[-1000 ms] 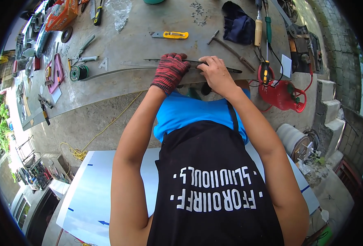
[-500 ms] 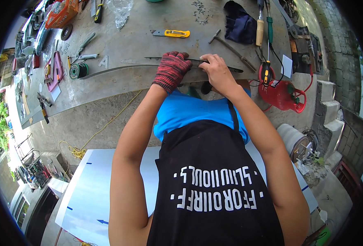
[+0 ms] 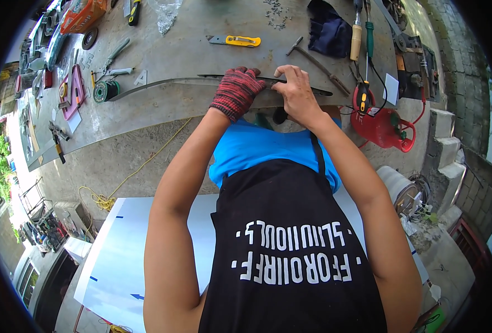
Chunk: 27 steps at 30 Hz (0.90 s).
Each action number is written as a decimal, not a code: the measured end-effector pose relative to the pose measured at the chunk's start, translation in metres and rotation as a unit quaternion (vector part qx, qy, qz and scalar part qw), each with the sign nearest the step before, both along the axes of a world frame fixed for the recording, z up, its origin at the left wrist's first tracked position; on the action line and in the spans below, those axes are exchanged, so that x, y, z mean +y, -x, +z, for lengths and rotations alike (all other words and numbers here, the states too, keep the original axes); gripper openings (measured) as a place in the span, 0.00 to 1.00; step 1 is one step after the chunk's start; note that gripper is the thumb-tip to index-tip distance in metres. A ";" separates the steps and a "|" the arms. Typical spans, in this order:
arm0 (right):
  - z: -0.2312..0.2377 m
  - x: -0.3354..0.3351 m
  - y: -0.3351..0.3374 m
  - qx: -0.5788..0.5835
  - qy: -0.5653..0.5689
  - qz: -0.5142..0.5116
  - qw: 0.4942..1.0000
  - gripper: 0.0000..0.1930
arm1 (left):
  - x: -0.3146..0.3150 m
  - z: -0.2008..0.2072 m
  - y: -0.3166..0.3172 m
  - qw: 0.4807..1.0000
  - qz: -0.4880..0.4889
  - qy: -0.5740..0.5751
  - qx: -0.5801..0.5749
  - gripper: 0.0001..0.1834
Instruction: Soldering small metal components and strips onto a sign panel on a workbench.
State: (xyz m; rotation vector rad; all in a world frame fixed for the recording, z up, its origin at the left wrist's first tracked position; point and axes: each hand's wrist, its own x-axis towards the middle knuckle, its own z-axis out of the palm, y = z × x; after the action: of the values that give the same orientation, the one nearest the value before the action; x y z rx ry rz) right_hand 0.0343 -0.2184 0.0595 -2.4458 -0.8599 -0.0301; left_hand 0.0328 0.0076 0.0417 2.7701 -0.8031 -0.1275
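Observation:
My left hand (image 3: 237, 92), in a red and black knitted glove, is closed round a long thin metal strip (image 3: 165, 82) at the near edge of the metal-topped table (image 3: 168, 105). That strip bows leftward from the glove to a green spool of wire (image 3: 106, 91). Bare, my right hand (image 3: 299, 95) is just right of the glove, thumb and bent fingers pinched together at the strip's right part; the fingers partly hide what they hold. A narrow dark flat bar (image 3: 319, 91) lies under both hands, showing on either side.
Beyond my hands lies a yellow utility knife (image 3: 241, 41). A hammer (image 3: 318, 65), dark cloth (image 3: 328, 30) and soldering irons (image 3: 355, 41) lie to the right, above a red gas cylinder (image 3: 383, 129). Pliers (image 3: 58, 143) and a pink frame (image 3: 75, 91) are at left.
The strip's left part has shifted away from me and now bows more. My right hand has turned slightly, its fingers more raised. The gloved hand stays nearly in place, still closed.

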 end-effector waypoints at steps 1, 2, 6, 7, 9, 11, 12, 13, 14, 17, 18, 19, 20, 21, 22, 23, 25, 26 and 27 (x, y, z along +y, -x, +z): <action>0.000 0.000 0.000 -0.002 0.006 0.002 1.000 0.10 | -0.001 -0.001 0.002 1.000 0.001 0.000 0.000 0.13; 0.000 0.000 -0.001 -0.005 0.011 0.003 1.000 0.10 | -0.002 -0.002 0.001 1.000 0.005 0.003 -0.009 0.13; -0.002 0.000 -0.001 -0.008 0.004 0.007 1.000 0.10 | 0.000 -0.004 0.001 1.000 0.008 0.006 -0.010 0.14; -0.003 -0.001 -0.002 -0.011 0.006 0.011 1.000 0.11 | -0.001 -0.005 0.002 1.000 0.008 0.006 -0.012 0.14; -0.003 -0.001 -0.003 -0.016 0.008 0.013 1.000 0.11 | -0.001 -0.005 0.001 1.000 0.011 0.001 -0.015 0.14; -0.003 -0.002 -0.003 -0.013 0.011 0.017 1.000 0.12 | -0.001 -0.004 0.001 1.000 0.007 -0.002 -0.015 0.13; -0.003 -0.003 -0.002 -0.016 0.011 0.015 1.000 0.12 | -0.001 -0.004 0.001 1.000 0.005 -0.006 -0.012 0.13; -0.002 -0.004 -0.001 -0.026 0.023 0.014 0.999 0.10 | -0.002 -0.004 0.002 1.000 0.003 -0.006 -0.015 0.13; -0.001 -0.005 0.000 -0.036 0.034 0.014 0.999 0.08 | -0.001 -0.006 0.004 1.000 0.001 -0.004 -0.029 0.12; 0.005 -0.006 0.006 -0.054 0.044 0.005 0.998 0.10 | 0.003 -0.013 0.005 0.999 -0.003 0.005 -0.050 0.11; 0.010 -0.007 0.009 -0.054 0.043 0.003 0.998 0.10 | 0.004 -0.014 0.006 0.999 -0.002 0.012 -0.052 0.11; 0.016 -0.009 0.012 -0.035 0.034 -0.010 0.999 0.14 | 0.006 -0.017 0.005 0.999 -0.003 0.012 -0.052 0.11; 0.027 -0.011 0.016 -0.014 0.026 -0.025 0.999 0.18 | 0.006 -0.017 0.004 0.998 -0.007 0.024 -0.051 0.11; 0.035 -0.014 0.020 -0.013 0.026 -0.025 0.999 0.18 | 0.008 -0.017 0.003 0.998 -0.008 0.036 -0.051 0.11; 0.043 -0.021 0.023 0.005 0.013 -0.044 0.999 0.21 | 0.009 -0.019 0.004 0.998 -0.008 0.036 -0.049 0.11; 0.050 -0.028 0.026 0.023 0.001 -0.065 0.998 0.23 | 0.009 -0.020 0.003 0.998 -0.013 0.037 -0.057 0.12; 0.061 -0.040 0.032 0.020 -0.006 -0.084 0.996 0.21 | 0.012 -0.023 0.003 0.997 -0.016 0.038 -0.062 0.12; 0.064 -0.046 0.034 0.015 -0.012 -0.104 0.994 0.20 | 0.012 -0.023 0.003 0.997 -0.015 0.040 -0.065 0.12; 0.064 -0.052 0.036 0.017 -0.011 -0.105 0.994 0.20 | 0.013 -0.024 0.004 0.997 -0.014 0.042 -0.067 0.12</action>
State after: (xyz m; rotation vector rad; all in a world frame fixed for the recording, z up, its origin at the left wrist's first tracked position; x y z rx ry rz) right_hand -0.0014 -0.2699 0.1239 -2.4983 -0.5824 -0.0751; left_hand 0.0292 0.0205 0.0178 2.7112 -0.8579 0.0855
